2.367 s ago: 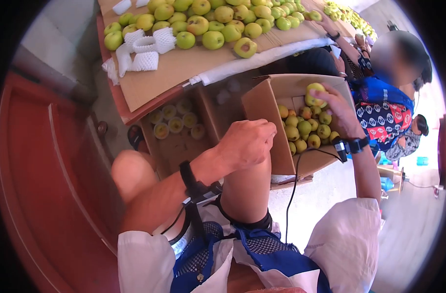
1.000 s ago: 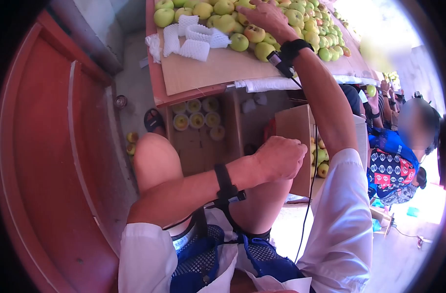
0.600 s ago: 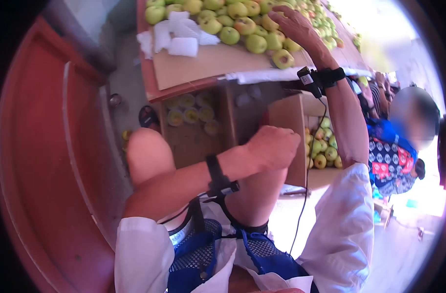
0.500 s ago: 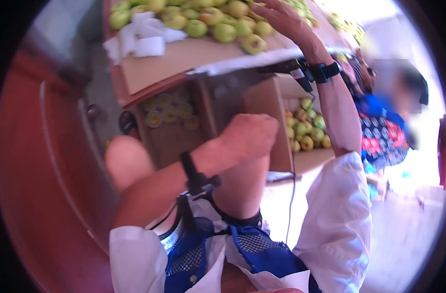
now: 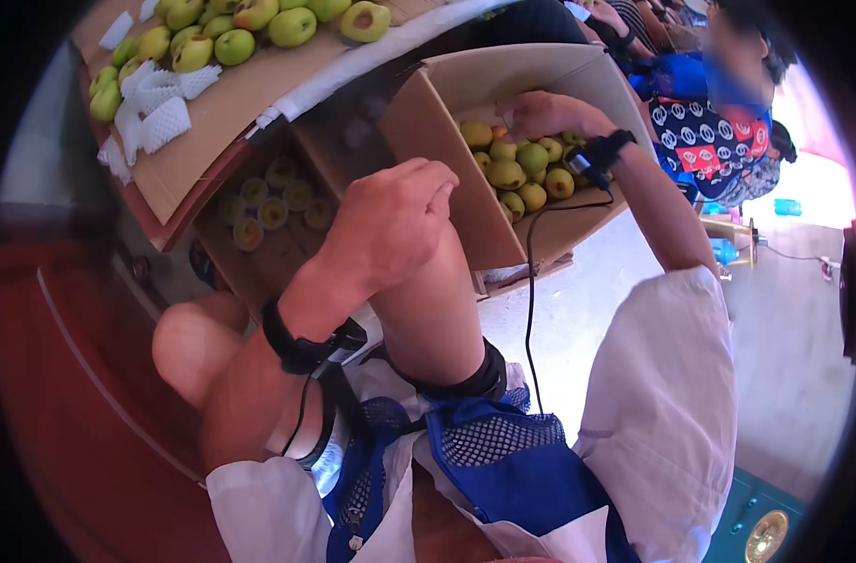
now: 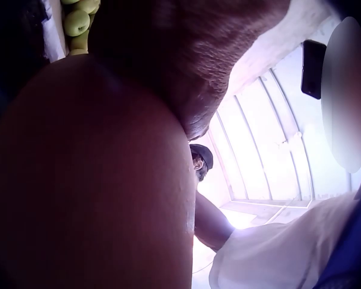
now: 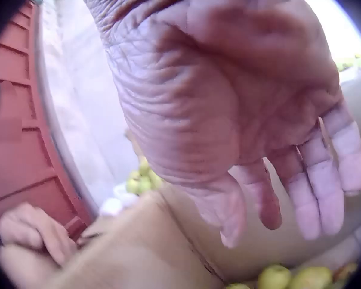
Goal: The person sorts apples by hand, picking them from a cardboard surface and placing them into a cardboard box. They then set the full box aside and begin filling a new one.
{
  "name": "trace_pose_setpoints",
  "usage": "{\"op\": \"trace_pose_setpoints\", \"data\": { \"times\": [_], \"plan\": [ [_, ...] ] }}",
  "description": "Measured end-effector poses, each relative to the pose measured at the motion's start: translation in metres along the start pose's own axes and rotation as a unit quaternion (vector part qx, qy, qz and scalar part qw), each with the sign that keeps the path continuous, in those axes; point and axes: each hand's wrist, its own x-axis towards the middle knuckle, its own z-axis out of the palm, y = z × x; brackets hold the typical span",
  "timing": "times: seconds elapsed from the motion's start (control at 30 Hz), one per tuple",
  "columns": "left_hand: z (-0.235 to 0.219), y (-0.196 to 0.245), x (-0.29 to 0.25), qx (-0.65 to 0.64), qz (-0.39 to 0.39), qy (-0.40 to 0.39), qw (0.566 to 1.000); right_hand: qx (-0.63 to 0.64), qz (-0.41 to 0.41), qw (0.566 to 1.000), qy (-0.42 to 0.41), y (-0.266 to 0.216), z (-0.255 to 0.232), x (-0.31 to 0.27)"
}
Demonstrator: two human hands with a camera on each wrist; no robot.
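Note:
My right hand (image 5: 550, 116) is over the apples (image 5: 506, 174) in the open cardboard box (image 5: 489, 230). The right wrist view shows this hand (image 7: 246, 90) with its palm in view and fingers extended, holding nothing, above a few apples (image 7: 274, 277). My left hand (image 5: 390, 220) rests on my raised knee, its fingers loosely bent and nothing visible in them. In the left wrist view, dark skin fills much of the picture and the fingers cannot be made out.
More apples (image 5: 292, 27) and white foam nets (image 5: 165, 124) lie on the cardboard-covered table (image 5: 203, 141). Below its edge, another box (image 5: 259, 267) holds several cupped fruits (image 5: 272, 213). A black cable (image 5: 531, 310) hangs from my right wrist. Other people sit beyond the box.
My right hand has come down from the apples on the table to those in the box. The head view has swung toward the box. My left hand has stayed on the knee.

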Motion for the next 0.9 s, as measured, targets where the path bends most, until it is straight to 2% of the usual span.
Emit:
{"op": "trace_pose_setpoints", "data": {
  "times": [0.1,0.2,0.3,0.4,0.5,0.6,0.67,0.77,0.9],
  "plan": [
    [0.0,0.003,0.002,-0.007,-0.006,0.0,1.0,-0.002,0.003,1.0,0.01,0.026,0.038,0.039],
    [0.0,0.001,0.004,-0.015,0.002,-0.007,1.0,-0.019,-0.005,1.0,0.002,0.033,0.053,0.064],
    [0.001,-0.002,0.005,-0.024,0.006,-0.006,1.0,-0.007,-0.04,0.999,0.006,0.069,0.082,0.106],
    [0.003,0.0,0.006,-0.014,-0.004,0.005,1.0,-0.029,-0.041,0.998,-0.036,0.058,0.079,0.112],
    [0.005,0.0,0.006,-0.019,-0.003,0.012,1.0,-0.061,-0.008,0.997,0.056,0.046,0.083,0.09],
    [0.003,0.001,0.006,-0.021,0.017,0.007,1.0,-0.048,-0.045,0.996,0.055,0.045,0.081,0.1],
    [0.004,0.001,0.006,-0.021,0.017,0.012,1.0,-0.021,-0.051,0.998,0.034,0.051,0.079,0.095],
    [0.004,-0.002,0.005,-0.018,0.017,0.016,1.0,0.015,-0.008,1.0,0.026,0.056,0.075,0.098],
    [0.003,-0.001,0.005,-0.02,0.02,0.013,1.0,0.08,-0.028,0.996,-0.015,0.052,0.074,0.094]
  ]
}}
